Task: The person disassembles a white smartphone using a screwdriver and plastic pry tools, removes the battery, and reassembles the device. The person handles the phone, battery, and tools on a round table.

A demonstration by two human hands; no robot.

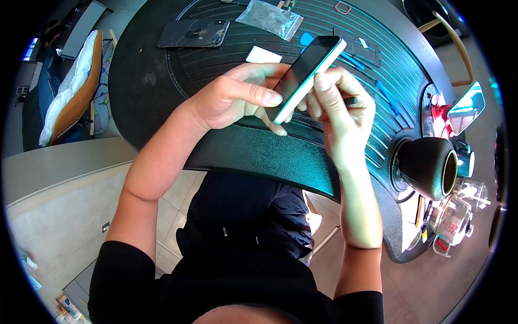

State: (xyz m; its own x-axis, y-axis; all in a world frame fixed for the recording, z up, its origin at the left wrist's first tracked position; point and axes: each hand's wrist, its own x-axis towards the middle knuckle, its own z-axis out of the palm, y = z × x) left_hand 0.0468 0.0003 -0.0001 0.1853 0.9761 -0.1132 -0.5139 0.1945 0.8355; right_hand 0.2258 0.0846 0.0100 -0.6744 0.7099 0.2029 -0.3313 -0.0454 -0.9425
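Observation:
A smartphone with a dark screen and a pale side edge is held tilted above the table's near part. My left hand grips its lower end, thumb along the screen's side and fingers underneath. At the phone's right edge, my right hand is closed in a pinch, its thumb tip against or very near the edge. A small dark bit shows among the right fingers; what they hold is unclear. Beyond the hands, a small white card-like piece and a second phone with a cracked dark back lie on the table.
The dark ribbed table carries a clear plastic bag, blue slim tools and a red ring-shaped piece. To the right stand a dark round pot, a glass teapot and a propped phone-like screen.

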